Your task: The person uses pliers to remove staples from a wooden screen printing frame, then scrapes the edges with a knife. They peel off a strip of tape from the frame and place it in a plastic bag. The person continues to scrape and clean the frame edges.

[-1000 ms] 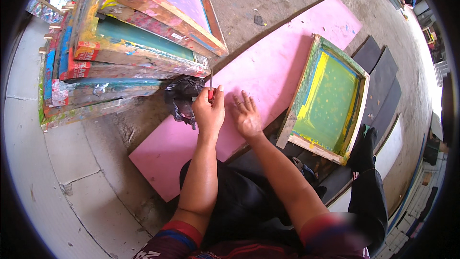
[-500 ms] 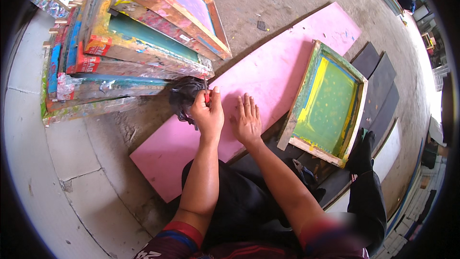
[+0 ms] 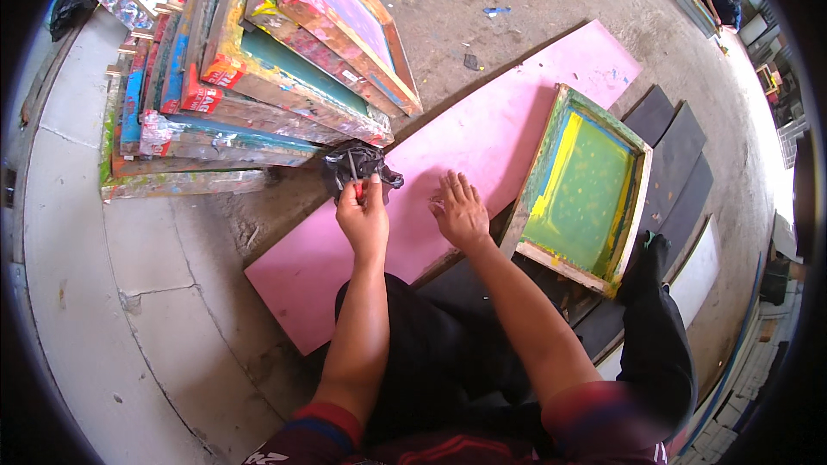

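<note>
In my left hand (image 3: pixel 363 220) is a red-handled screwdriver (image 3: pixel 352 165), its thin metal shaft pointing up and away from me. The fingers are closed round the handle. Just beyond it lies a crumpled black plastic bag (image 3: pixel 379 162), at the edge of a long pink board (image 3: pixel 413 198). My right hand (image 3: pixel 463 215) rests on the board with its fingers stretched out, palm down. Some small dark specks show beside its thumb; I cannot make out what they are. To the right of this hand, a wooden-framed screen with green and yellow mesh (image 3: pixel 579 198) leans at a slant.
Several paint-stained screen frames (image 3: pixel 258 90) are stacked at the left beside the bag. Dark boards (image 3: pixel 676 155) and a white board (image 3: pixel 698 267) lie at the right near my leg (image 3: pixel 655 336). Another person (image 3: pixel 722 4) is at the far right. Pale slabs (image 3: pixel 172 319) edge the left.
My left hand has drawn slightly back and left with the screwdriver, uncovering more of the bag. The right hand has shifted slightly right, still flat on the board. The view has moved a little.
</note>
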Motion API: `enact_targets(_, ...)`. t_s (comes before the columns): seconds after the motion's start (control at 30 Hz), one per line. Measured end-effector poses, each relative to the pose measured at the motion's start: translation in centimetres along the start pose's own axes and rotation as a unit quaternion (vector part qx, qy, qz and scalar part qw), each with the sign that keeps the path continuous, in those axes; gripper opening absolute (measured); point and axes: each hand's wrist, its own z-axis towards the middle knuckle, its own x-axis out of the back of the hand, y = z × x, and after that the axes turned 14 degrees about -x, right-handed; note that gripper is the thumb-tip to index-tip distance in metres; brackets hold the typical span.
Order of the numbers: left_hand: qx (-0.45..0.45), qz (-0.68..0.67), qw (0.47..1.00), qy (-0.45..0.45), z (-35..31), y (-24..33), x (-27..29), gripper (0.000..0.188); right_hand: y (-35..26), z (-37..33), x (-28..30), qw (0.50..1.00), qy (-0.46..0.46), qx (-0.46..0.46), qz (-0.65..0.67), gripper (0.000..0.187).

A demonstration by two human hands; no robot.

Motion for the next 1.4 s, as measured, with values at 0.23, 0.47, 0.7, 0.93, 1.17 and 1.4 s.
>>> enact_targets(0.23, 0.091, -0.023, 0.994, 0.064, -2.0, -2.2, 3.2, 0.024, -0.4, 0.0, -0.2, 0.999, -0.033, 0.009, -0.038, 0.068)
enact_targets(0.47, 0.154, -0.017, 0.979, 0.135, -2.1, -5.5, 1.9, 0.072, -1.5, -0.2, -0.1, 0.998, -0.012, 0.065, -0.01, 0.054)
enact_targets(0.7, 0.275, -0.089, 0.951, 0.111, -2.1, -4.1, 0.9, 0.054, -1.6, 0.8, -0.5, 0.996, -0.057, 0.058, -0.02, 0.058)
enact_targets(0.93, 0.255, -0.104, 0.955, 0.109, -3.1, -3.6, -0.2, 0.022, -0.8, -3.2, 2.4, 0.991, 0.01, -0.124, 0.055, 0.082)
enact_targets(1.17, 0.241, -0.113, 0.958, 0.105, -3.7, -4.2, -1.4, 0.022, -2.0, -2.2, -0.5, 0.977, 0.047, -0.207, 0.012, 0.082)
enact_targets(1.4, 0.257, -0.131, 0.953, 0.094, -3.6, -2.9, -1.6, 0.024, -2.6, -0.9, -3.5, 0.979, 0.136, -0.148, 0.019, 0.034)
